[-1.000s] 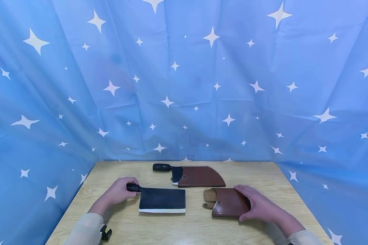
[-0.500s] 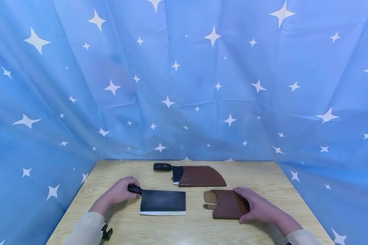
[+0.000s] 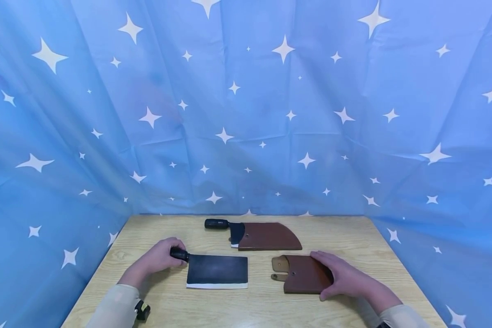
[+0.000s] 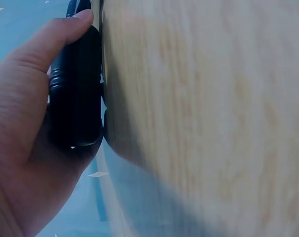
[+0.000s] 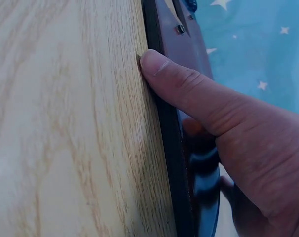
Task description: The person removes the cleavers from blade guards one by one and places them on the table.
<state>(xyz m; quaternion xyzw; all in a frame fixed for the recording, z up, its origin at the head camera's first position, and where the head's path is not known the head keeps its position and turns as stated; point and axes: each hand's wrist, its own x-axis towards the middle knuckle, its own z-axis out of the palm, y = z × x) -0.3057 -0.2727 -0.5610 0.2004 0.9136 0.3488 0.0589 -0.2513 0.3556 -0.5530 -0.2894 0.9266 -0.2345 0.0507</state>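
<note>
In the head view, my left hand [image 3: 161, 256] grips the black handle [image 3: 179, 253] of a rectangular cleaver [image 3: 217, 269], its dark blade pointing right with a pale lower edge. The left wrist view shows the thumb along that handle [image 4: 75, 89]. To the right, my right hand [image 3: 344, 275] holds a brown leather knife sheath [image 3: 305, 274] across its right end, thumb at the near edge and fingers over the far one. The sheath's mouth and tan strap face the cleaver, with a gap between. In the right wrist view, the thumb presses the sheath's edge [image 5: 176, 163].
Behind them on the wooden table [image 3: 213, 310] lies a second cleaver with a black handle [image 3: 216, 223]. Its blade sits mostly inside a brown curved sheath [image 3: 270, 236]. A blue star-patterned cloth [image 3: 246, 114] hangs behind and beside the table.
The cleaver and the held sheath have both shifted slightly toward the table's near edge. Both hands keep their grips, and the cleaver at the back stays put.
</note>
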